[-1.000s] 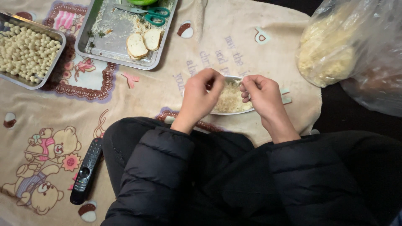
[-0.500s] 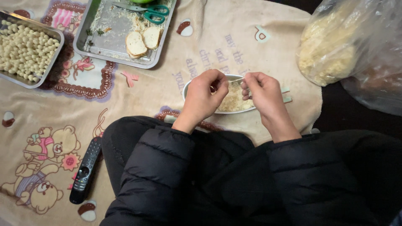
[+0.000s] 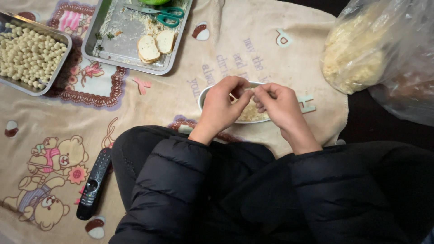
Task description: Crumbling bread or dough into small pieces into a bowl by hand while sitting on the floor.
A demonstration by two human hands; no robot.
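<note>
1. Bowl (image 3: 205, 92): shallow, pale rim, oval in this view; set on blanket (image 3: 253, 40) directly ahead of knees; holds pale crumbly filling (image 3: 248, 113); mostly hidden under both hands.
2. Left hand (image 3: 221, 106): above bowl, fingers curled, thumb and forefinger pressed together on small pale morsel (image 3: 250, 91).
3. Right hand (image 3: 280, 104): fingertips meeting left hand's at same morsel, pinching it from other side.
4. Morsel: tiny, off-white, shape unclear between fingertips.
5. Steel tray (image 3: 122, 56): two bread slices (image 3: 156, 45), green-handled scissors (image 3: 165, 14), crumbs.
6. Second tray (image 3: 61, 61), far left: heaped with small pale balls (image 3: 25, 56).
7. Clear plastic bag (image 3: 361, 49): pale crumbs, right of bowl.
8. Black remote control (image 3: 92, 185): on blanket beside left knee.
</note>
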